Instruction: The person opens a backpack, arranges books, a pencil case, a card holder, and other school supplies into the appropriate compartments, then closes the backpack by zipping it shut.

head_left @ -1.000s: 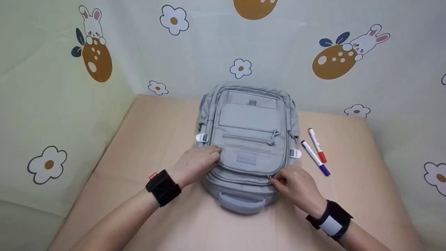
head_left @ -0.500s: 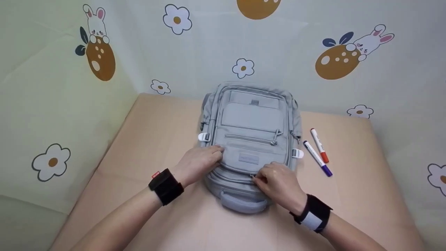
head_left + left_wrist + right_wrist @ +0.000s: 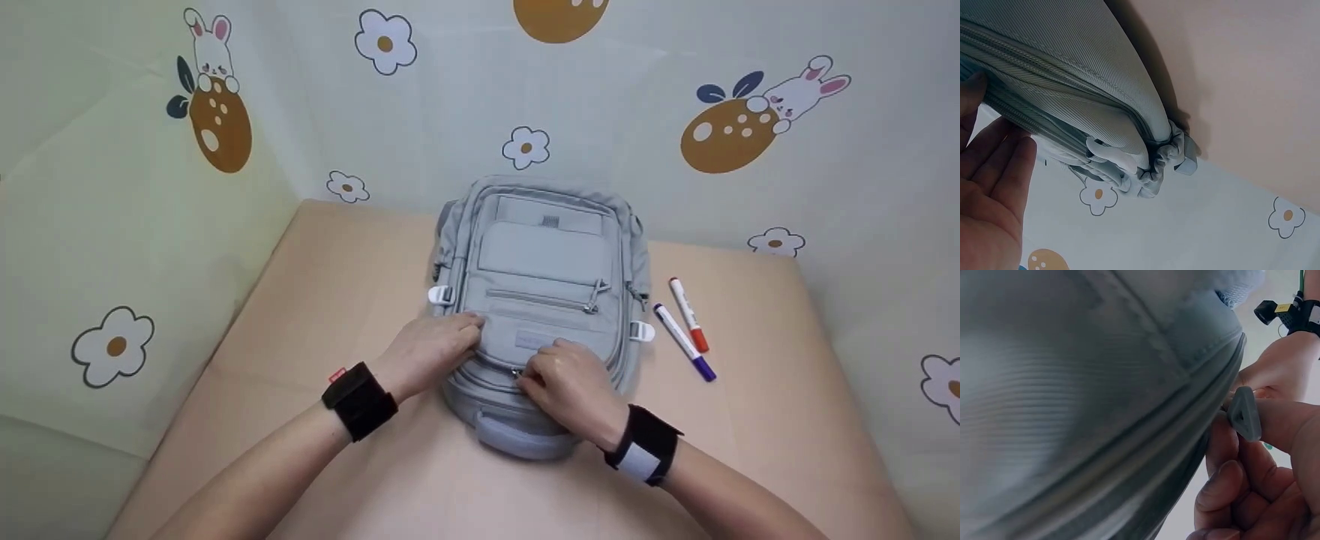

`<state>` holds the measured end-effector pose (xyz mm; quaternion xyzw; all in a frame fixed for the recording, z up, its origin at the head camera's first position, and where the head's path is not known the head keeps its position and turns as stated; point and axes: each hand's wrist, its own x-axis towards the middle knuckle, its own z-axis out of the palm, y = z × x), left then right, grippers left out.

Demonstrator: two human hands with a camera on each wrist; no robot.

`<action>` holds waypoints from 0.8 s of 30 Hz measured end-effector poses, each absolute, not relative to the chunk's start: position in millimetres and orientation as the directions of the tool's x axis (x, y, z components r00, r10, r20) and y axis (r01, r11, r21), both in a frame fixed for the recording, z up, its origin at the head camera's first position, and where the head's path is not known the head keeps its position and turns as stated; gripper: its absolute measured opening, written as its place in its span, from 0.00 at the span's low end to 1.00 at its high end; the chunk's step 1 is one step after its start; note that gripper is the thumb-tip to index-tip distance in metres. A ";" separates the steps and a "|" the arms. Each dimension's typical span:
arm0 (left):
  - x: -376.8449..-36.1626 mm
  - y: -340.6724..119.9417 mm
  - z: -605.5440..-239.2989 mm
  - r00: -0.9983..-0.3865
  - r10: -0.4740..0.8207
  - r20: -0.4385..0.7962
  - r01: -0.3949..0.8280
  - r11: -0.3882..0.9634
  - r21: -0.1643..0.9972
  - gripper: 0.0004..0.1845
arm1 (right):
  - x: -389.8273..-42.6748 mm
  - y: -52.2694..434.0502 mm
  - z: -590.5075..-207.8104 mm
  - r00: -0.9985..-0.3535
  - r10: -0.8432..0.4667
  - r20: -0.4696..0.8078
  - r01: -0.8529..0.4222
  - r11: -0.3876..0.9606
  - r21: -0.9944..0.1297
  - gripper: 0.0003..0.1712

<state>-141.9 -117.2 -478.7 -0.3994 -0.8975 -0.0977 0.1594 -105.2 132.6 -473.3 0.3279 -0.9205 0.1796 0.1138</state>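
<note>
Backpack: a pale grey backpack lies flat, front up, in the middle of a beige table, its carry handle nearest the person.
Writing on backpack: a small grey label patch sits on the lower front panel, and a small tag near the far end; the writing on both is too small to read.
Left hand: the left hand rests on the backpack's near left part, fingers fairly straight and lying flat on the fabric. The left wrist view shows the fingers straight against the bag's side seam.
Right hand: the right hand sits on the near front edge of the backpack, fingers curled. In the right wrist view its thumb and fingers pinch a grey triangular zipper pull on the zip track.
Wrists: each wrist wears a black band; the right one has a white panel, the left a small red tag, no readable text.
Markers: two white markers lie on the table just right of the backpack, side by side, one with an orange cap, one with a purple cap.
Backdrop: pale green sheet printed with white flowers, rabbits and brown spotted eggs.
</note>
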 end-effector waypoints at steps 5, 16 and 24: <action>-142.1 -115.9 -479.6 -0.637 0.681 0.362 0.744 0.666 0.056 0.12 | -107.6 122.9 -471.3 -0.749 -0.573 0.332 -0.656 0.712 -0.250 0.06; -141.8 -113.9 -479.8 -0.635 0.684 0.359 0.743 0.668 0.042 0.12 | -106.5 133.2 -473.7 -0.748 -0.582 0.317 -0.662 0.687 -0.301 0.06; -138.6 -118.7 -479.6 -0.632 0.683 0.365 0.748 0.661 0.058 0.08 | -114.3 182.8 -473.8 -0.682 -0.554 0.478 -0.722 0.615 -0.317 0.07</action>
